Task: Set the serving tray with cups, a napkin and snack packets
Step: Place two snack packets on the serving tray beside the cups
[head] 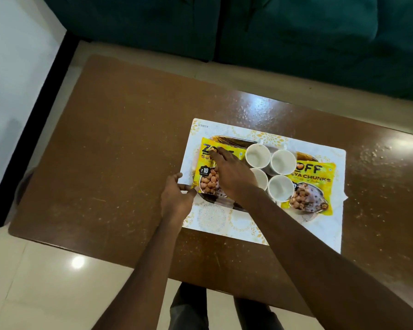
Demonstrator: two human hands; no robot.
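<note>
On tray, left end: left packet, flat, yellow.
Right hand: fingers spread loose, palm down, resting on left packet; no pinch.
Left hand: thumb and forefinger closed on napkin left edge.
Tray centre: four cups.
Tray right end: right packet.
</note>
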